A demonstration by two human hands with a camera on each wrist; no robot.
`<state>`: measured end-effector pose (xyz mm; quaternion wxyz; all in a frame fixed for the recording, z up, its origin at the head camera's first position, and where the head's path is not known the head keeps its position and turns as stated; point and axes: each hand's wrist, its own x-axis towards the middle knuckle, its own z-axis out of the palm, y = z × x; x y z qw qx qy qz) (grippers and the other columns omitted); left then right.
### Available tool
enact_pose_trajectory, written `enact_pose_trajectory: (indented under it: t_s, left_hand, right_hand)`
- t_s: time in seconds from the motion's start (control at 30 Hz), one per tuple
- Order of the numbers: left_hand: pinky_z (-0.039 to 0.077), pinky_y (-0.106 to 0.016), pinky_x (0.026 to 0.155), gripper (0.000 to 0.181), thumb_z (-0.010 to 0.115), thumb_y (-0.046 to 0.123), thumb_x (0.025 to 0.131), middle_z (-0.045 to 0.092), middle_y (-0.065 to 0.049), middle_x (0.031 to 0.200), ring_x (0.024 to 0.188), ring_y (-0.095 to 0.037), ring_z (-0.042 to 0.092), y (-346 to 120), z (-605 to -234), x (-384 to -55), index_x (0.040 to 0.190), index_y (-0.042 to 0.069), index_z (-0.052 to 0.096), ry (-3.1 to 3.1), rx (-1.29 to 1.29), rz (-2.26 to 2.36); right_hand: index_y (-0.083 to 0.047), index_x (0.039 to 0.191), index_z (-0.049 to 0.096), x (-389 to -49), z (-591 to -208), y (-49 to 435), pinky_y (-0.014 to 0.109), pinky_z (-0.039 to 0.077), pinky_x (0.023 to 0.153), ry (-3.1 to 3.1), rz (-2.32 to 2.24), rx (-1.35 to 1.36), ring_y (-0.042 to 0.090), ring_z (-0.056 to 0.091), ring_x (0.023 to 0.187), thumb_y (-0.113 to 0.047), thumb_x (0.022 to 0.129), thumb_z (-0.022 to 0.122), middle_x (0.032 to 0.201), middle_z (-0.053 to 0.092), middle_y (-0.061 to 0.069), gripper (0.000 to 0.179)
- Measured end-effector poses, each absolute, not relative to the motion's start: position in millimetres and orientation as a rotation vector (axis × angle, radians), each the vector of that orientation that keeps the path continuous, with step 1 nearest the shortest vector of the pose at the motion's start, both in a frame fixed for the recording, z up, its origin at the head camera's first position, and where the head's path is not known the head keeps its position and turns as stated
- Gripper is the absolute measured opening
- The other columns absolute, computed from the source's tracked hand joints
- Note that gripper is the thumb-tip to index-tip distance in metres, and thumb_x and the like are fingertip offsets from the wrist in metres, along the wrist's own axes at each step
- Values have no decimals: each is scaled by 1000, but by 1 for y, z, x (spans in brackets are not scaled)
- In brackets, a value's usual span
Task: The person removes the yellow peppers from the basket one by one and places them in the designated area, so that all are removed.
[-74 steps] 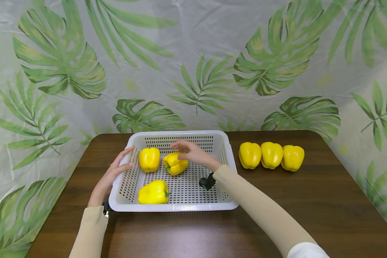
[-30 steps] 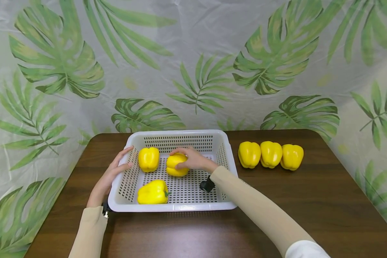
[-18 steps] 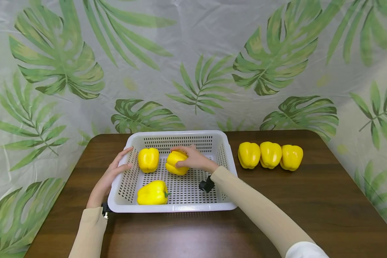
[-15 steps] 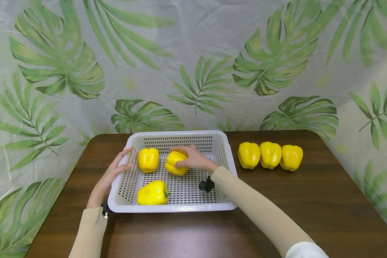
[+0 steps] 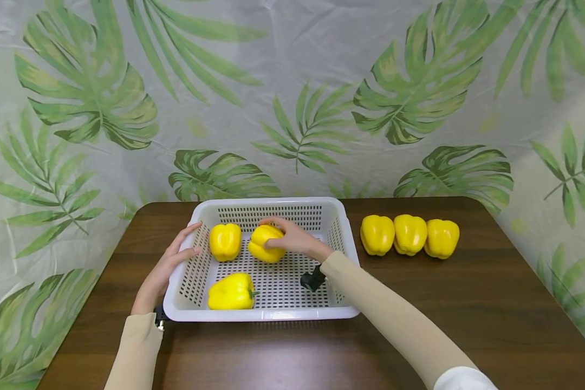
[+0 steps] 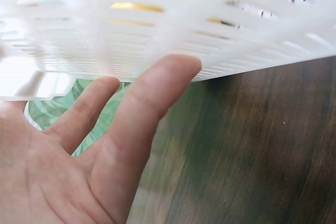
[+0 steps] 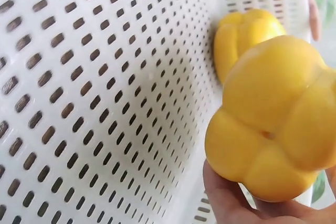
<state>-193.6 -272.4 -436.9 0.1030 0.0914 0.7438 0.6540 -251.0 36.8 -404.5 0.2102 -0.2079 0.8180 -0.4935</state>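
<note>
A white perforated plastic basket (image 5: 268, 313) stands on the table. My right hand (image 5: 297, 238) grips a yellow bell pepper (image 5: 265, 245) inside it, thumb on the near side and fingers over the far side. In the right wrist view, the lobed bottom of this bell pepper (image 7: 268, 135) faces the camera. Two more yellow bell peppers lie in the basket, one at the back left (image 5: 225, 242) and one at the front left (image 5: 231, 291). My left hand (image 5: 168, 262) touches the basket's left side with extended fingers; its thumb (image 6: 152, 93) lies against the outer wall.
To the right of the basket, three yellow bell peppers (image 5: 409, 234) sit in a row on the dark wooden table (image 5: 468, 303). A black wrist camera (image 5: 313, 278) hangs under my right wrist, inside the basket. A leaf-patterned cloth (image 5: 302, 108) hangs behind the table.
My right hand has closed around the middle bell pepper and turned it, so its green stem is out of sight. Lately the pepper has shifted slightly left. The left hand stays put.
</note>
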Motion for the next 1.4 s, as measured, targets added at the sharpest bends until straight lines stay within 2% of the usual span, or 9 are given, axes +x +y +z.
enact_pose_trajectory:
  t_s: [0.37,0.57,1.1,1.4]
  left_hand:
    - [50,-57,80,61,46,21,99,12,-18,154,119,-53,40,-272,-437,-194,153,26,16,2188,267,1927]
    - [51,-56,80,62,46,22,99,12,-18,154,118,-53,41,-273,-436,-193,153,26,15,2192,259,1921]
    - [50,-56,80,62,47,22,99,13,-20,154,117,-53,42,-271,-435,-194,152,26,16,2207,248,1911]
    - [50,-57,81,62,46,23,100,12,-19,154,119,-53,40,-271,-435,-192,153,26,15,2192,250,1915]
  right_hand:
    - [-19,138,43,-250,-398,41,36,51,74,2123,-1529,-566,27,51,101,-15,86,67,123,47,13,57]
    - [-20,138,44,-248,-393,45,37,51,76,2114,-1574,-524,27,50,102,-18,85,72,124,47,11,60]
    - [-19,136,44,-235,-367,68,35,49,77,2122,-1657,-462,27,49,101,-19,86,71,123,46,12,57]
    - [-14,143,38,-227,-359,89,38,49,80,2036,-1730,-498,30,46,107,-13,94,57,134,37,15,53]
